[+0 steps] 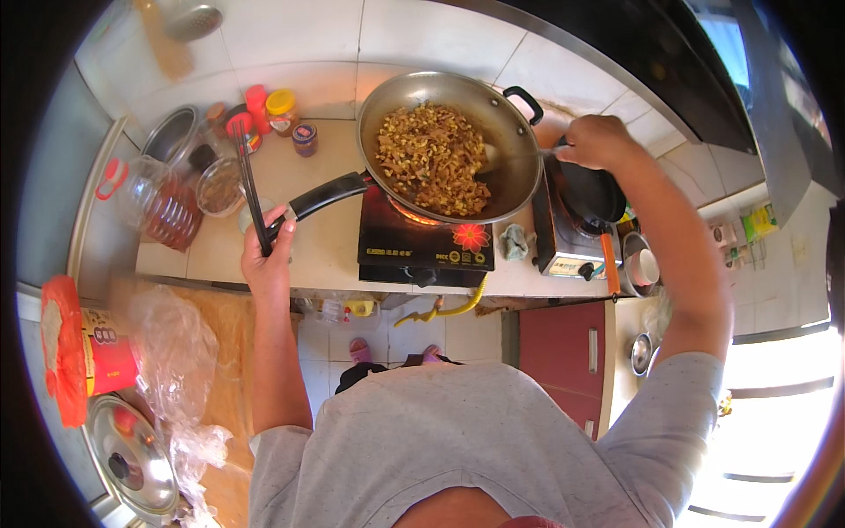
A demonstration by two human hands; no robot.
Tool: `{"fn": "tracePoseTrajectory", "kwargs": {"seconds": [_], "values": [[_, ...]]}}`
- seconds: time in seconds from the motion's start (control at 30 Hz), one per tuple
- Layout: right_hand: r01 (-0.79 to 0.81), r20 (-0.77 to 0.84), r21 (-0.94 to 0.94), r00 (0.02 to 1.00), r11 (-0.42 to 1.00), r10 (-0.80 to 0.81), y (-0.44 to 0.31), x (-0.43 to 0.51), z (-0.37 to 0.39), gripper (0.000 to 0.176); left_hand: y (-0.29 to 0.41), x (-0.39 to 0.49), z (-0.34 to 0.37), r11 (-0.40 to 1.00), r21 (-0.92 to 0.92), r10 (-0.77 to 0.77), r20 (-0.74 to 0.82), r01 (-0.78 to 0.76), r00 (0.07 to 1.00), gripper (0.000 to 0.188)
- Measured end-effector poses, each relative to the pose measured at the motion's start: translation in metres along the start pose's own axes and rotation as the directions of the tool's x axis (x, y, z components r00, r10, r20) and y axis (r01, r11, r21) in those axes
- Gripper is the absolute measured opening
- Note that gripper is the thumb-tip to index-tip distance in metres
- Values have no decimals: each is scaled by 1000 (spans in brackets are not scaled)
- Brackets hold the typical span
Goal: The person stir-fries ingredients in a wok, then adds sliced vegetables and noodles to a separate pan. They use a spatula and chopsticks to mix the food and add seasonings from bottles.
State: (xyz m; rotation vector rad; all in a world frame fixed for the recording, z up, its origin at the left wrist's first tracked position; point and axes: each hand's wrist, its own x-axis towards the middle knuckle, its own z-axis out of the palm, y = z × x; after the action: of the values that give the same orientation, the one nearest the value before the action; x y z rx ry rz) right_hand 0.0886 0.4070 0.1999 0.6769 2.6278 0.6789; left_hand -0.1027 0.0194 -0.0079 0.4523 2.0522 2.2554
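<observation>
A steel wok (508, 178) with chopped, browned food (429, 158) in it sits over a lit gas burner (426, 247) with a black glass top. My left hand (267, 247) grips the end of the wok's black handle (330, 195) and also holds a pair of dark chopsticks (249, 185), which point up and away. At the wok's right rim, my right hand (597, 142) is closed on the handle of a cooking utensil (490, 157), whose pale, blurred end lies in the wok against the food. The utensil's exact kind cannot be told.
Right of the wok, a black frying pan (587, 191) rests on a second stove (568, 254), with a grey cloth (515, 242) between the stoves. Jars (282, 112), a metal bowl (173, 135) and a plastic jug (165, 204) stand at left. A steel lid (132, 455) and plastic bags (175, 350) lie lower left.
</observation>
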Motion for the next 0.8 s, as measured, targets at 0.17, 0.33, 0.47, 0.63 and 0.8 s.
{"fn": "tracePoseTrajectory", "kwargs": {"seconds": [0.17, 0.33, 0.47, 0.63, 0.8], "values": [[41, -223, 54, 974, 998, -28, -10, -11, 8, 32, -3, -2, -5, 999, 29, 16, -28, -15, 999, 25], [-7, -239, -38, 971, 999, -2, 40, -1, 30, 30, -1, -2, -5, 999, 38, 15, -18, -14, 1000, 25], [-12, -205, -11, 979, 1000, 10, 29, 41, 47, 30, 3, -2, -3, 1000, 19, 6, -16, -6, 1000, 24], [146, -405, 2, 905, 989, -133, -12, 64, 38, 28, 3, -2, -1, 999, 34, 1, -11, 0, 1000, 24], [172, -452, -55, 874, 984, -178, 24, 16, 9, 28, 3, -3, -4, 999, 45, 10, -30, -8, 1000, 24]]}}
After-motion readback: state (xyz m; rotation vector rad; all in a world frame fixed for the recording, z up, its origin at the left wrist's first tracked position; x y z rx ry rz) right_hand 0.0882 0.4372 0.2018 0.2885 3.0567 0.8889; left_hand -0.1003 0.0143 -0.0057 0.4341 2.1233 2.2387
